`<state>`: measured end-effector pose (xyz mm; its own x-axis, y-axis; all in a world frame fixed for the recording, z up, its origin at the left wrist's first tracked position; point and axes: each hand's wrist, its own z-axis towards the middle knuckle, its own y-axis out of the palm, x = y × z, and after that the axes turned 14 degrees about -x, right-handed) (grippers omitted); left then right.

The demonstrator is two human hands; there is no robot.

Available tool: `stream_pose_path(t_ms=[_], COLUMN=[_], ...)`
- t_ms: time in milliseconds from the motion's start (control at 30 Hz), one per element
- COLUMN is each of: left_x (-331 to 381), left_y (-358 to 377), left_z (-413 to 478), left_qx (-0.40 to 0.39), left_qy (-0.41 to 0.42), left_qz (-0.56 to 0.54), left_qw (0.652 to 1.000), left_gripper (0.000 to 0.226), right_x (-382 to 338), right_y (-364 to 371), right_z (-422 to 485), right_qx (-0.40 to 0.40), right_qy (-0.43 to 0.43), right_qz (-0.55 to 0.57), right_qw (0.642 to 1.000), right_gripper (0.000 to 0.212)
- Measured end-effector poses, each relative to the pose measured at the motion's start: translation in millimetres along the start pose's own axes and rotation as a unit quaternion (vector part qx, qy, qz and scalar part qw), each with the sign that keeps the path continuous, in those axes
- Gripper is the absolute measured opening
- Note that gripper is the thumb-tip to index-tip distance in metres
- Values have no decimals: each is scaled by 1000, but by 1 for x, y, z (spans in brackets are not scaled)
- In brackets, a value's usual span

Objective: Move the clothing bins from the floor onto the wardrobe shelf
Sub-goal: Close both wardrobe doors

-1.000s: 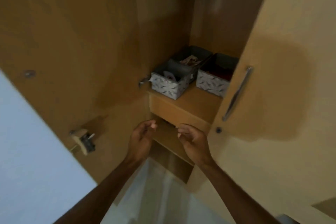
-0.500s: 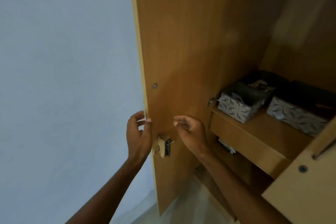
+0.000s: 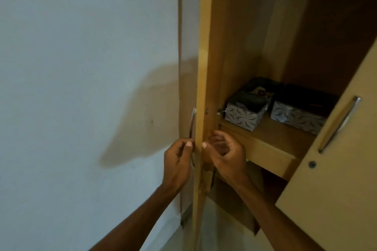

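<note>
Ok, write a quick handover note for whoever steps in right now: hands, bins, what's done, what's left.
Left hand: on the outer side of the open left door, fingers by its handle.
Right hand: on the door's inner side, at its edge, holding nothing.
Bins: the left bin and the right bin sit side by side on the wardrobe shelf.
Done: both visible bins are shelved.
Left: probably just closing the doors; the right door is also open. The floor is mostly out of view, so check for more bins.
</note>
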<state>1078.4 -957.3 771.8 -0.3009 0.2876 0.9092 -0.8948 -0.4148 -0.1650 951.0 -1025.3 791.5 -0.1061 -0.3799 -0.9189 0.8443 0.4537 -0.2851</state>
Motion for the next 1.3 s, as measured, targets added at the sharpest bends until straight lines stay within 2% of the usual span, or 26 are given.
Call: stream_pose_path(t_ms=[133,233,333,433,500,567,667,733,833,1000,1300], left_x=[7,7,3,2,4,5,0,-3,-6,-10,-17], left_y=[34,62,85,112,134,157,188,209,235,272,329], left_z=[12,20,29,41,49,60,80,93,111,141,184], left_qx=[-47,-101,-159,-205,-236,-263,-290,-306,-316,-326,-302], left_qy=[-7,-4,3,12,16,11,11,11,17,44,49], left_qz=[-37,-35,-28,-22,-27,-31,-21,-15,2,21,15], left_qw=[998,994,987,979,971,964,957,952,949,944,952], left_gripper=[7,11,10,8,7,6,4,2,2,7,6], right_x=[-8,-12,-6,4,8,14,25,33,44,63,92], right_y=[-30,-54,-84,-116,-139,-161,-189,-207,-233,-270,-325], right_z=[-17,-27,-34,-40,-41,-38,-30,-23,-14,8,46], right_qx=[88,139,189,236,247,254,252,252,251,245,272], right_qy=[-28,-39,-23,-6,-3,-20,-22,10,58,102,92], right_qz=[-78,-161,-259,-337,-412,-519,-643,-680,-696,-693,-711], right_qw=[993,976,947,912,877,816,723,688,670,671,642], right_gripper=[40,33,49,78,93,96,75,63,63,68,74])
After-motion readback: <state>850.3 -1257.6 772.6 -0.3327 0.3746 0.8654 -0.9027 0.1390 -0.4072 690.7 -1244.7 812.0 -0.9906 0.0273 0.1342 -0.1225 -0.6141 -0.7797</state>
